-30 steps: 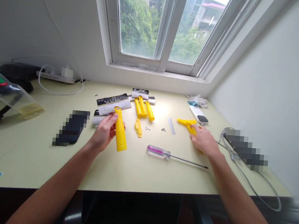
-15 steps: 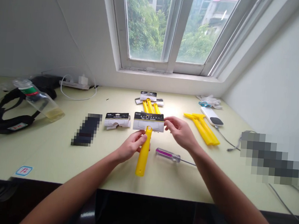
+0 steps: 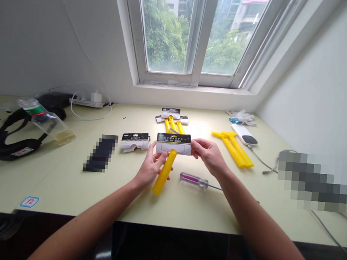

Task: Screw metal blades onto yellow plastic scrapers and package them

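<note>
A yellow scraper [image 3: 163, 175] is in my left hand [image 3: 148, 169], whose fingers wrap round its handle. The handle slants down toward me. Over the scraper's head sits a black-and-white packaging card [image 3: 174, 144], which hides the blade end. My left index finger reaches the card's left edge. My right hand [image 3: 209, 156] pinches the card's right edge. Under my right forearm lies a screwdriver [image 3: 193, 180] with a clear and purple handle. More folded cards [image 3: 135, 141] lie left of my hands. Beyond them are several yellow scrapers with cards [image 3: 170, 124].
Bare yellow scrapers [image 3: 237, 151] lie at the right, near a white device [image 3: 244, 134] with a grey cable. At left are a plastic bottle [image 3: 46, 122], a black strap headset [image 3: 8, 149] and a blurred dark object [image 3: 100, 153]. A power strip [image 3: 87, 101] sits against the wall.
The scraper's handle end has swung left and tilted. My left hand has shifted, its index finger rising to the card's left edge. My right fingers have closed on the card's right edge.
</note>
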A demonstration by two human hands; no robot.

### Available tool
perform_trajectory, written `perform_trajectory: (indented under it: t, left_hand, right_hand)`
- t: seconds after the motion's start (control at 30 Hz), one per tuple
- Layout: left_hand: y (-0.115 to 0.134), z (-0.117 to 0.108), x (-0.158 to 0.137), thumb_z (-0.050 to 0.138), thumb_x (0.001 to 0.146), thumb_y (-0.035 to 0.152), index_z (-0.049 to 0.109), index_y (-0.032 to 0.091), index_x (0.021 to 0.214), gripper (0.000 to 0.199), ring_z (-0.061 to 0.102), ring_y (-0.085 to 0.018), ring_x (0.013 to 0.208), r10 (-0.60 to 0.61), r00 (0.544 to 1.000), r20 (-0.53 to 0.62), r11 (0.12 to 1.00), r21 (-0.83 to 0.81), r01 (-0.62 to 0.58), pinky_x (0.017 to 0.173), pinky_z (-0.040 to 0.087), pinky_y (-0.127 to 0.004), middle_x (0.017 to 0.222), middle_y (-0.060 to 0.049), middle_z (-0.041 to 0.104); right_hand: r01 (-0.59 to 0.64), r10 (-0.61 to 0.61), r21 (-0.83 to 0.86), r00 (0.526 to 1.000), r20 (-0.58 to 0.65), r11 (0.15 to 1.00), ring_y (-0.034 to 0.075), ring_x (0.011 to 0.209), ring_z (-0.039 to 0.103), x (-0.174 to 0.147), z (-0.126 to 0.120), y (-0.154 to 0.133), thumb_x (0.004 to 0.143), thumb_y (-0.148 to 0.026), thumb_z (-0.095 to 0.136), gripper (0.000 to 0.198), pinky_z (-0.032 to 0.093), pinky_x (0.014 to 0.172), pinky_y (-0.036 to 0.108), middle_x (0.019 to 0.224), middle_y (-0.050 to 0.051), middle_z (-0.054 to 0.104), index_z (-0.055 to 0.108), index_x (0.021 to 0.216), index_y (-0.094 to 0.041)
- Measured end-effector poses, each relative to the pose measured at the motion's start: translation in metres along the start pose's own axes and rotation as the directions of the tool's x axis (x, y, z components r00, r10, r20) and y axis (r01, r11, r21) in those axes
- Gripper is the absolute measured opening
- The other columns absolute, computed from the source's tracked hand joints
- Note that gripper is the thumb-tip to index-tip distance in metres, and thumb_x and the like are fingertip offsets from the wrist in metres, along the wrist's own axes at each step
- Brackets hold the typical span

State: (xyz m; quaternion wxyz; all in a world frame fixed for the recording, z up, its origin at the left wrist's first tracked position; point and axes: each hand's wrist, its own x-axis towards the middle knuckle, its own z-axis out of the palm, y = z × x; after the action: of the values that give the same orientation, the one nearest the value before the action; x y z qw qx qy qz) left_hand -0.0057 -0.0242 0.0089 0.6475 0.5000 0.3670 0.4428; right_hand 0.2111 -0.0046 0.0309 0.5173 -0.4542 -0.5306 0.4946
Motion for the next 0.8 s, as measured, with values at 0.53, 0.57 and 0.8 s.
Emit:
perform_trajectory:
  t: [0.53,0.57,0.8]
  left_hand:
    - [0.003,-0.009,0.002,0.055,0.092,0.045,0.060,0.018,0.099,0.028,0.064,-0.018,0.081,0.265,0.964,-0.024,0.920,0.304,-0.245,0.071,0.054,-0.030,0.098,-0.008,0.065]
    - [0.004,-0.011,0.002,0.055,0.092,0.044,0.063,0.017,0.097,0.028,0.063,-0.019,0.085,0.282,0.959,0.003,0.898,0.351,-0.265,0.076,0.053,-0.031,0.097,-0.008,0.066]
    - [0.016,-0.018,-0.005,0.056,0.091,0.039,0.071,0.017,0.096,0.028,0.061,-0.024,0.084,0.198,0.927,0.318,0.850,0.415,-0.324,0.077,0.049,-0.034,0.090,-0.009,0.069]
  right_hand:
    - [0.016,-0.016,-0.022,1.000,0.012,1.000,0.012,0.058,0.057,-0.009,0.003,-0.011,0.074,-0.039,0.075,0.049,0.047,0.058,0.026,0.068,0.002,0.067,0.059,0.112,-0.013]
    - [0.029,-0.029,-0.008,1.000,-0.011,1.000,0.013,0.060,0.060,-0.009,0.003,-0.011,0.073,-0.040,0.075,0.049,0.049,0.059,0.027,0.070,0.003,0.069,0.058,0.112,-0.015]
    - [0.167,-0.139,0.105,0.962,-0.235,0.980,0.015,0.061,0.067,-0.006,-0.013,-0.015,0.072,-0.038,0.079,0.045,0.058,0.066,0.031,0.073,0.001,0.071,0.055,0.106,-0.020]
